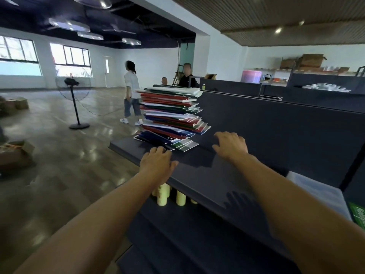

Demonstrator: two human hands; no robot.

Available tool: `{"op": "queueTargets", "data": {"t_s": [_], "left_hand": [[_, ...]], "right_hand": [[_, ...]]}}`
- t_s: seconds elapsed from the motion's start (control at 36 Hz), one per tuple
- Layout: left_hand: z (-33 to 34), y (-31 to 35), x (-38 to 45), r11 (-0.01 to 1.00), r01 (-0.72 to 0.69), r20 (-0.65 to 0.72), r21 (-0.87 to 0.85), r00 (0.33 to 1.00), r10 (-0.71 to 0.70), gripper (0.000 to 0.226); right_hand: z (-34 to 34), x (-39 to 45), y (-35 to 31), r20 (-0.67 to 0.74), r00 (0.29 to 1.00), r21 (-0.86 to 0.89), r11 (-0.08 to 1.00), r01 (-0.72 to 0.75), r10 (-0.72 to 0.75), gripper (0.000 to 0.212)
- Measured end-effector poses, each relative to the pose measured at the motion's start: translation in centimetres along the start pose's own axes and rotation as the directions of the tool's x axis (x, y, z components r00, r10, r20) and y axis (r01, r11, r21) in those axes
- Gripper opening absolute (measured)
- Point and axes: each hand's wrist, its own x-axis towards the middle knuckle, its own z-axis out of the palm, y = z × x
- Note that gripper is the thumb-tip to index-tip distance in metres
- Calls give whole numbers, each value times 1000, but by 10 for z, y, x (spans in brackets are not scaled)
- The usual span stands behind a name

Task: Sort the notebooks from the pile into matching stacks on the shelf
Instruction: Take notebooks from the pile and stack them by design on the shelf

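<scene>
A tall, leaning pile of notebooks (171, 115) in red, green, blue and white stands at the left end of a dark shelf (207, 175). My left hand (157, 165) hovers palm down just in front of the pile's base, fingers relaxed, holding nothing. Over the shelf to the right of the pile's base is my right hand (231, 144), also palm down with loosely bent fingers and nothing in it. Neither hand visibly touches a notebook.
Pale yellow cylinders (171, 194) stand on the lower shelf under my left hand. A clear plastic box (320, 192) and a green item (358, 214) sit at the right. A standing fan (74, 99) and a walking person (132, 93) are on the open floor to the left.
</scene>
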Motion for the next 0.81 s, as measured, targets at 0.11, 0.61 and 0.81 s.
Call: {"op": "queueTargets", "data": {"t_s": [0.11, 0.61, 0.81], "left_hand": [[-4, -8, 36, 1000, -1, -24, 28, 1000, 1, 49], [3, -30, 152, 995, -100, -134, -26, 986, 95, 39], [6, -51, 178, 976, -189, -144, -113, 975, 172, 32]], "right_hand": [[-10, 40, -4, -120, 993, 30, 999, 11, -8, 40], [-27, 176, -57, -211, 975, 66, 994, 92, -76, 52], [-24, 211, -84, -150, 988, 6, 999, 50, -48, 80]]}}
